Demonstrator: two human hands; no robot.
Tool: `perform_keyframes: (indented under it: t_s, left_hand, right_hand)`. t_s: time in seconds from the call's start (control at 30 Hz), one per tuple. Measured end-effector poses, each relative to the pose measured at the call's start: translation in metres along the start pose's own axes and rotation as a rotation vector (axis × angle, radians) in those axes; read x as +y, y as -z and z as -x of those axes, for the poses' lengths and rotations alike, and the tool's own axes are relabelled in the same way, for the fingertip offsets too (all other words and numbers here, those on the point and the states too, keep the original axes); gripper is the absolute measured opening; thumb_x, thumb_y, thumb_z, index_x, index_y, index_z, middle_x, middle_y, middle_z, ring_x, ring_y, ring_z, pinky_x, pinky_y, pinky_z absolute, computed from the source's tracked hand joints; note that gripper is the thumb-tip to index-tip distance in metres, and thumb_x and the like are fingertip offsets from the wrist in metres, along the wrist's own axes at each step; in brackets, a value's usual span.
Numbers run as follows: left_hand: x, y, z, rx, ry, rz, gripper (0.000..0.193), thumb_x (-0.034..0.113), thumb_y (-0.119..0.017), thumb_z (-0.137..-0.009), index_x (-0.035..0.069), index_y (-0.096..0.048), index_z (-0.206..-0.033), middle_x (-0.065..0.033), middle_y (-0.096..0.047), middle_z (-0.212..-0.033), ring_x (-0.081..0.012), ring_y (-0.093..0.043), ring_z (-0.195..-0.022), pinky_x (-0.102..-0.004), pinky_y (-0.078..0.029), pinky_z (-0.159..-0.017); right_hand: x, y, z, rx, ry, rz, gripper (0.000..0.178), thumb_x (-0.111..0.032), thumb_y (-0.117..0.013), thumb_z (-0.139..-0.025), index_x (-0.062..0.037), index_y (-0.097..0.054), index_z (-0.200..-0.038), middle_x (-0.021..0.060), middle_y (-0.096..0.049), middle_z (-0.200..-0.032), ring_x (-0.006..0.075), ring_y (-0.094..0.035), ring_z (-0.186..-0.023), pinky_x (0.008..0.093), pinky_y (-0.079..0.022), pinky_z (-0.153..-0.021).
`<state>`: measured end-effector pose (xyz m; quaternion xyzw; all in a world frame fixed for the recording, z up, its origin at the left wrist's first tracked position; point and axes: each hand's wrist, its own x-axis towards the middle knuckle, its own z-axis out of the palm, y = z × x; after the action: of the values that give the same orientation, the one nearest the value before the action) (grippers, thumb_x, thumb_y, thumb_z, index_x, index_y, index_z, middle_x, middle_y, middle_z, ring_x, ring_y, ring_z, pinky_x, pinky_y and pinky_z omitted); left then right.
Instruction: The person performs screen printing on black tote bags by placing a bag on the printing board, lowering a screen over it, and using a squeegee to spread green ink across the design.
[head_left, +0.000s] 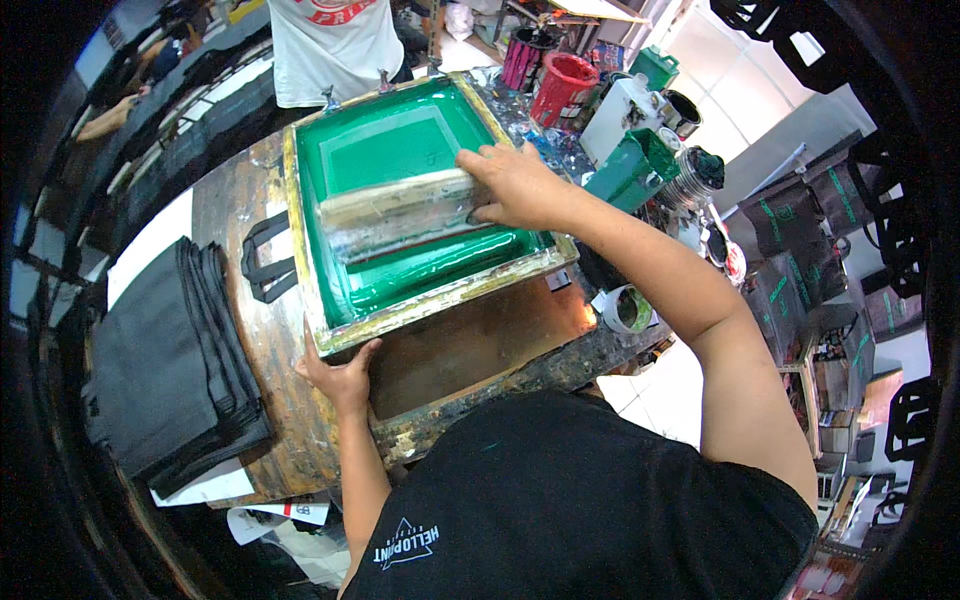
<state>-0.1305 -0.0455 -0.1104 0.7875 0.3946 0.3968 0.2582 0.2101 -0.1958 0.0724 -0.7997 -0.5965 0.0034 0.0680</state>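
My right hand [525,188] is wrapped round the right end of a wide wooden squeegee [395,212]. The squeegee lies across a screen printing frame [450,297] whose green mesh [375,150] is wet with green ink. A paler rectangular area shows in the mesh beyond the squeegee. At the frame's near left corner, my left hand [338,382] grips the wooden edge, thumb and fingers on either side of the corner. A black fabric handle [262,265] sticks out from under the frame's left side; whatever it belongs to is hidden.
A stack of black fabric bags [165,360] lies on the stained wooden table [285,420] at left. Along the right stand a red ink bucket [565,88], a green container [632,165], several cans and a tape roll [628,309]. Another person [335,45] stands beyond the table.
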Motion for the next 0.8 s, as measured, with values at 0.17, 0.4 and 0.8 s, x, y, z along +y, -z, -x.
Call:
perform_keyframes:
  t_s: [0.17, 0.4, 0.8]
  left_hand:
    - [-0.009, -0.01, -0.001, -0.031, 0.071, 0.204, 0.117, 0.035, -0.105, -0.052, 0.007, -0.053, -0.153, -0.0147, -0.068, -0.13, -0.0332, -0.052, -0.113, -0.0442, -0.037, -0.103]
    - [-0.015, -0.003, 0.004, -0.014, 0.056, 0.155, 0.121, 0.031, -0.106, -0.048, 0.005, -0.052, -0.153, -0.0154, -0.068, -0.131, -0.0337, -0.053, -0.114, -0.0442, -0.039, -0.103]
    - [0.004, 0.007, -0.001, -0.122, 0.148, 0.078, 0.125, 0.018, -0.107, -0.045, -0.003, -0.048, -0.152, -0.0196, -0.06, -0.133, -0.0328, -0.058, -0.121, -0.0433, -0.046, -0.107]
  right_hand:
    - [-0.001, -0.02, 0.028, -0.056, 0.003, 0.048, 0.067, -0.028, -0.085, -0.079, -0.0115, -0.051, -0.134, 0.0159, -0.063, -0.113, 0.0401, -0.06, -0.113, 0.0584, -0.044, -0.087]
    - [-0.018, -0.04, 0.054, 0.091, 0.031, 0.134, 0.067, -0.023, -0.088, -0.073, -0.0161, -0.053, -0.13, 0.0105, -0.057, -0.114, 0.032, -0.055, -0.115, 0.058, -0.038, -0.094]
    - [0.059, -0.056, -0.059, 0.1, 0.098, 0.174, 0.073, -0.018, -0.09, -0.072, -0.0199, -0.055, -0.137, 0.0067, -0.059, -0.12, 0.0289, -0.055, -0.119, 0.0588, -0.038, -0.099]
